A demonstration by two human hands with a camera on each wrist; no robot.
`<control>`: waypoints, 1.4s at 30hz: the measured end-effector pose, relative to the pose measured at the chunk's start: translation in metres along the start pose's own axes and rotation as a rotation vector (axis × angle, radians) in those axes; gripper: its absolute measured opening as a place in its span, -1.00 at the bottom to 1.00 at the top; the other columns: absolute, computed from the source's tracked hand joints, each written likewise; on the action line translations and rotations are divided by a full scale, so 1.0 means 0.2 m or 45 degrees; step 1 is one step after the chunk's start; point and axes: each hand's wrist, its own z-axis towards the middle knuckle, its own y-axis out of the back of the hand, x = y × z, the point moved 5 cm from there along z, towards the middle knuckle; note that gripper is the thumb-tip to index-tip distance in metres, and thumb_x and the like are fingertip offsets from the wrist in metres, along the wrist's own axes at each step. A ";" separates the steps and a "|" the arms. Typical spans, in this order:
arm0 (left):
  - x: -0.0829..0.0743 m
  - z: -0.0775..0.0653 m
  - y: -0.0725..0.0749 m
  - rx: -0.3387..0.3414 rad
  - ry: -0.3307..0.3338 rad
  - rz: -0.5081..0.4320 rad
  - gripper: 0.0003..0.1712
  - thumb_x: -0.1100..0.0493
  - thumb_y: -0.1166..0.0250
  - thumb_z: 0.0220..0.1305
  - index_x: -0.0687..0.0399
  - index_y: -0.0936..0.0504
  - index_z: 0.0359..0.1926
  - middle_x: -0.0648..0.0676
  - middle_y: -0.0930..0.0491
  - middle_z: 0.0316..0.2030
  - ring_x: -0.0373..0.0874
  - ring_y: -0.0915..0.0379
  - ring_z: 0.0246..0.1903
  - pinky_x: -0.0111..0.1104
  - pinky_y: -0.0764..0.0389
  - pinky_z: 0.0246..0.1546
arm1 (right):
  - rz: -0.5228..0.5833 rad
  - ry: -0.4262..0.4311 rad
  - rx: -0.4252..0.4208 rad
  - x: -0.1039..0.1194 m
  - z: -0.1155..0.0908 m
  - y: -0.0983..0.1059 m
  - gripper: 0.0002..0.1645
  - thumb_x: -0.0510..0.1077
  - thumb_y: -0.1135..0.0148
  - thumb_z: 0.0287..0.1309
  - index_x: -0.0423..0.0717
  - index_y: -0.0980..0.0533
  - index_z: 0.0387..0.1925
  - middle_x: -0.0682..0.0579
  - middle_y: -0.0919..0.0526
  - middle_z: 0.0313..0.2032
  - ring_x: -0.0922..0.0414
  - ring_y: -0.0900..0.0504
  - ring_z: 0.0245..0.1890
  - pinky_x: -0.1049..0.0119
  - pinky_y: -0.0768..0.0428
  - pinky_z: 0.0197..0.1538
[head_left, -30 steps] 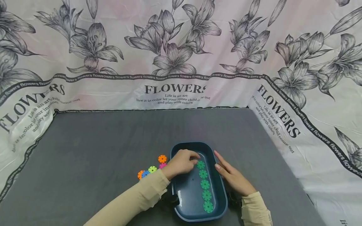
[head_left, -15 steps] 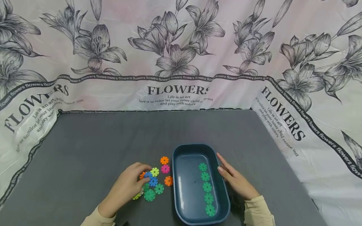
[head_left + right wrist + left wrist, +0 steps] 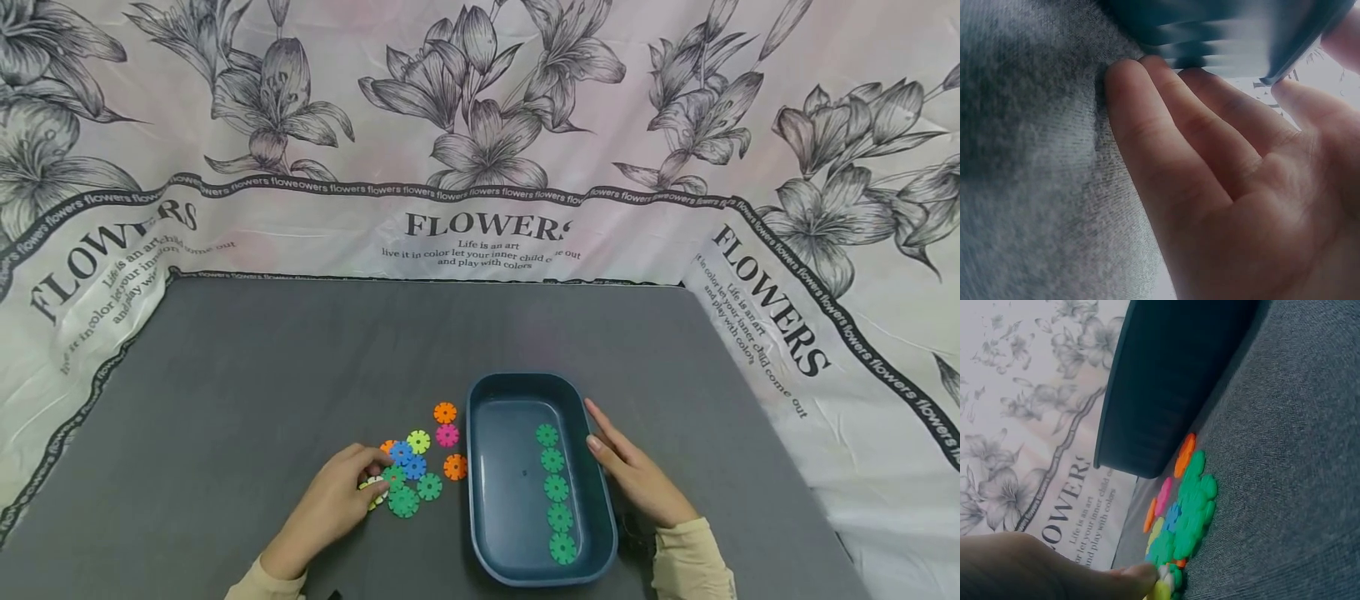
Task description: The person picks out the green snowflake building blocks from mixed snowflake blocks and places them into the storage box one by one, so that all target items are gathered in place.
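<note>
My left hand [image 3: 337,492] is at the left edge of a small pile of flower-shaped plastic discs. Its thumb [image 3: 1138,578] meets the pile beside a yellow and a white disc, and its index finger lies near an orange disc. Between finger and thumb sits a green disc [image 3: 393,477]; no firm grip on it shows. Blue discs [image 3: 414,467] and other green ones [image 3: 403,502] lie close by. My right hand [image 3: 637,479] rests with extended fingers against the right wall of a dark blue tray [image 3: 474,500]. Several green discs [image 3: 557,488] form a column inside it.
Between pile and tray lie a pink disc [image 3: 447,435] and two orange discs, one [image 3: 455,467] close to the tray's left wall. A yellow-green disc [image 3: 417,442] is at the pile's top. A floral cloth [image 3: 487,233] hangs behind the grey table [image 3: 300,358].
My left hand has left the tray, gone left to the pile, and then shifted slightly lower along its edge. My right hand stays at the tray wall. The head view has shifted slightly.
</note>
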 end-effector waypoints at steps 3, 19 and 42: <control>0.00 0.01 0.01 -0.010 0.007 -0.001 -0.77 0.39 -0.37 0.11 0.00 -0.67 -0.25 -0.15 -0.43 -0.46 -0.30 -0.29 -0.45 -0.41 -0.39 -0.41 | -0.009 -0.002 -0.009 0.00 0.00 0.01 -0.30 0.21 0.09 0.41 0.44 0.07 0.47 0.06 0.06 0.49 -0.16 -0.22 0.38 -0.19 -0.34 0.23; 0.03 0.03 0.00 0.005 0.063 -0.014 -0.65 0.25 -0.54 -0.11 -0.05 -0.62 -0.27 -0.10 -0.35 -0.51 -0.23 -0.20 -0.48 -0.39 -0.27 -0.43 | -0.038 0.002 -0.009 0.00 0.00 0.02 -0.29 0.21 0.09 0.40 0.45 0.08 0.47 0.07 0.06 0.49 -0.15 -0.21 0.38 -0.18 -0.33 0.24; -0.01 0.15 0.10 -0.048 0.196 -0.407 -0.81 0.24 -0.34 0.21 -0.04 -0.63 -0.14 -0.02 -0.62 -0.32 -0.16 -0.58 -0.33 -0.34 -0.58 -0.32 | -0.053 0.043 -0.017 0.01 -0.01 0.01 -0.28 0.19 0.08 0.41 0.36 0.06 0.48 0.03 0.04 0.49 -0.12 -0.23 0.37 -0.09 -0.39 0.23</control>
